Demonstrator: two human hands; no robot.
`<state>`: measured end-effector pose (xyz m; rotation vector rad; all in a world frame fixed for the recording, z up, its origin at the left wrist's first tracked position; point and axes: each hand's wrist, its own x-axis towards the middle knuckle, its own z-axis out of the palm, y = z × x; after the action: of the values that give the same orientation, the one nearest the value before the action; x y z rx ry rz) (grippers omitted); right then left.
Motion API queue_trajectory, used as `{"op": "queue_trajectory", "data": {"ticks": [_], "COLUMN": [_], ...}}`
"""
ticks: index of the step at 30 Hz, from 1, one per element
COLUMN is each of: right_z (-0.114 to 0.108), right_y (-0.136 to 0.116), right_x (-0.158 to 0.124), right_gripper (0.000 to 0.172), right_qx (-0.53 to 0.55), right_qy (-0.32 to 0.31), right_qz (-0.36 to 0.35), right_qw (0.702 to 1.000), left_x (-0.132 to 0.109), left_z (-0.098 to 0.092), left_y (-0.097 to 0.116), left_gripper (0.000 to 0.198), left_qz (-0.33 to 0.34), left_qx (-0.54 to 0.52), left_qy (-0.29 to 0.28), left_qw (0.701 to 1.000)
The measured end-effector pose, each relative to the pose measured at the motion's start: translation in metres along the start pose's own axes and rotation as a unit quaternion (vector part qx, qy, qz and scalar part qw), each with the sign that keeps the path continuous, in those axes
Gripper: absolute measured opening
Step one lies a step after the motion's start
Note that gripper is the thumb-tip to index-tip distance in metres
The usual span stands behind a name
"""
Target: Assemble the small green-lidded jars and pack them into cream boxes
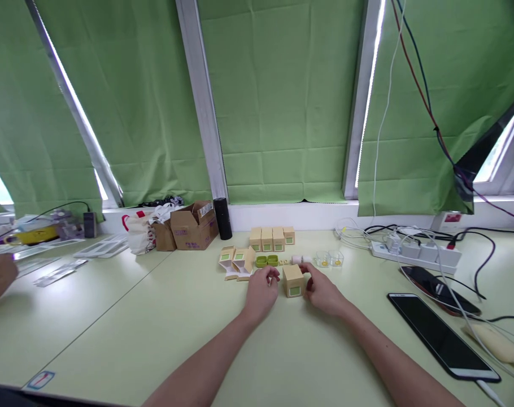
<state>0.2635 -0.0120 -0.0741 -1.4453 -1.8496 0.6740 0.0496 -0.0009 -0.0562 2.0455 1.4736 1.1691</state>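
Observation:
A small closed cardboard box (292, 273) with a green label window on its front stands upright on the table between my hands. My right hand (325, 289) touches its right side, fingers round the back corner and thumb near the front. Just left of the box, my left hand (260, 293) is apart from it, fingers loosely bent and nothing visible in them. Beyond my left hand lie two opened cardboard boxes (239, 261) with flaps out. Behind the closed box are two green square containers (267, 260), small white rolls (299, 259) and two clear cups (329, 259) with yellow bits inside.
Several closed small boxes (267, 239) stand in a row at the back. A larger carton (194, 227) and a black cylinder (222, 219) are back left. A phone (441, 334), a power strip (418, 254) and cables occupy the right. Another person's hand (0, 274) is far left.

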Motion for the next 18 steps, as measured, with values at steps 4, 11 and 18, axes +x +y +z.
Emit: {"op": "queue_trajectory", "data": {"ticks": [4,11,18], "right_z": [0.002,0.004,-0.004], "right_y": [0.001,-0.003,-0.013], "right_x": [0.002,0.009,0.02], "right_gripper": [0.071,0.061,0.047], "right_qx": [0.133,0.172,0.101], "right_qy": [-0.019,0.015,-0.017], "right_qz": [-0.036,-0.039,0.029], "right_qw": [0.99,0.984,0.994], "left_x": [0.001,0.002,0.002], "left_z": [0.001,0.001,0.003], "left_y": [-0.002,-0.004,-0.006], "left_gripper": [0.024,0.024,0.023], "left_qz": [-0.006,-0.008,0.001], "left_qx": [0.01,0.02,0.012], "left_qy": [-0.014,-0.018,-0.013], "left_qw": [1.0,1.0,1.0]}}
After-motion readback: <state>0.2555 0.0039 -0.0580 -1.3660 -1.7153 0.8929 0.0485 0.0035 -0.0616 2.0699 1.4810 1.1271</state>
